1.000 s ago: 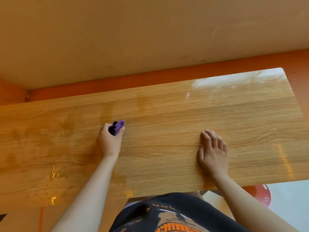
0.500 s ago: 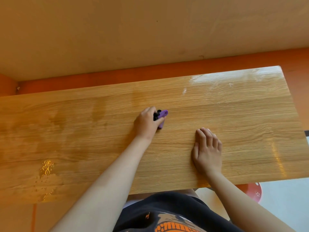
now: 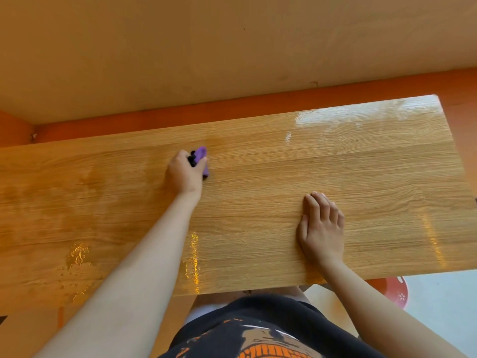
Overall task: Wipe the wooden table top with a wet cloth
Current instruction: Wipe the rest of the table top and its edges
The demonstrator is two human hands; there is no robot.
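Currently the purple cloth (image 3: 200,157) is being gripped, bunched, by the left hand (image 3: 183,174) and pressed onto the wooden table top (image 3: 361,177), in its far half, while the right hand (image 3: 321,229) is being rested flat, fingers straight, near its front edge. Even pressure in overlapping passes along the grain is arguably being called for; the cloth's long axis is being held across the table's depth, pointing at its far edge.

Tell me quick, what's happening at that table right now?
Left hand grips purple cloth on wooden table. Right hand flat on top. Nothing blocking the cloth.
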